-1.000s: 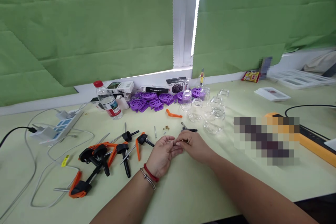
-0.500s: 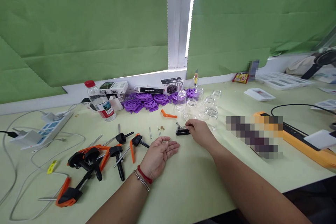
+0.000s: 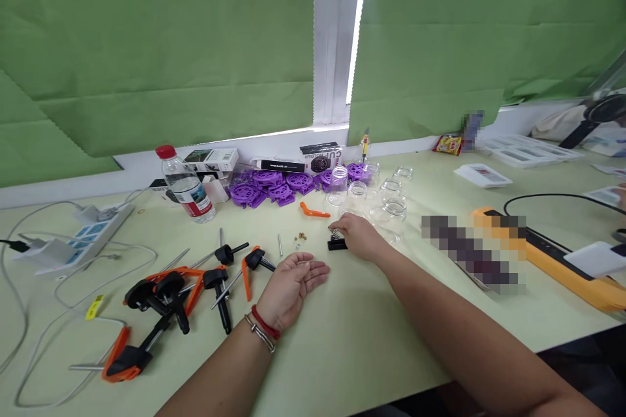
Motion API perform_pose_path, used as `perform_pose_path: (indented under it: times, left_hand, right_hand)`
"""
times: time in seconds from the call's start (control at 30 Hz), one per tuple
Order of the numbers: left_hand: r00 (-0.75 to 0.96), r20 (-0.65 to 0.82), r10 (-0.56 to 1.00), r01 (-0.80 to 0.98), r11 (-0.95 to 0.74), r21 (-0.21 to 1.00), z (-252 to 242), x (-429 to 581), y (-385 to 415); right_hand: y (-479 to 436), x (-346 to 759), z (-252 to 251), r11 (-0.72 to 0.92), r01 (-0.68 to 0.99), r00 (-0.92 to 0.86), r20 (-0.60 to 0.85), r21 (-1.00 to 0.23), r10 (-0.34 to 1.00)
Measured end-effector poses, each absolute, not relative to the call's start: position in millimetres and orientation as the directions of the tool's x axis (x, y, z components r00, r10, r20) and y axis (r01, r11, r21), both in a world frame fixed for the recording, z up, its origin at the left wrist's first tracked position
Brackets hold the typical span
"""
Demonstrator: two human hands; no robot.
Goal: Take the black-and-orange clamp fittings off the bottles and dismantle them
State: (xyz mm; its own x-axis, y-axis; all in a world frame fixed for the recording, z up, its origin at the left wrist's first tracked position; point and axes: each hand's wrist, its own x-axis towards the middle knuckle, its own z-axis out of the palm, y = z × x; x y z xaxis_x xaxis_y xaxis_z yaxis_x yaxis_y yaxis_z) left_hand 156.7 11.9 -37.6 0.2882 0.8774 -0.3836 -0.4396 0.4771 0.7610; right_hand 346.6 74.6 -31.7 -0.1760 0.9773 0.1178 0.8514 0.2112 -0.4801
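My left hand [image 3: 293,283] is held palm up above the table, fingers stretched out, nothing in it. My right hand [image 3: 360,234] reaches in from the right, its fingers bent together at small metal springs [image 3: 335,233]. What lies between those fingertips is hidden. Directly below them are black bar-shaped parts [image 3: 336,245], partly covered by the hand. To the left lie several tiny brass-coloured pieces [image 3: 300,236] and a thin metal pin [image 3: 280,245]. An orange crank-like handle [image 3: 314,211] rests just behind them.
Black-and-orange grinder-like assemblies [image 3: 171,290] with metal rods lie at left, near a power strip [image 3: 90,238] and cables. A red-capped bottle [image 3: 188,186], purple plastic parts [image 3: 268,186] and clear jars [image 3: 391,199] stand behind. A yellow-orange device [image 3: 562,267] lies right.
My right hand has moved a little to the left, its fingertips now over the springs. My left hand stays open and has shifted only slightly.
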Motion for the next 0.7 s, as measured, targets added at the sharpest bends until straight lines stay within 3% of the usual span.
perform_pose_path:
  times: [0.33,0.7]
  left_hand:
    - [0.279,-0.390,0.878,-0.439,0.477,0.761,-35,154,14]
    - [0.282,-0.390,0.877,-0.429,0.478,0.766,-35,153,14]
  right_hand:
    - [86,346,-45,0.152,0.764,-0.137,0.073,-0.627,0.988]
    - [89,351,-50,0.226,0.778,-0.191,0.122,-0.587,0.974]
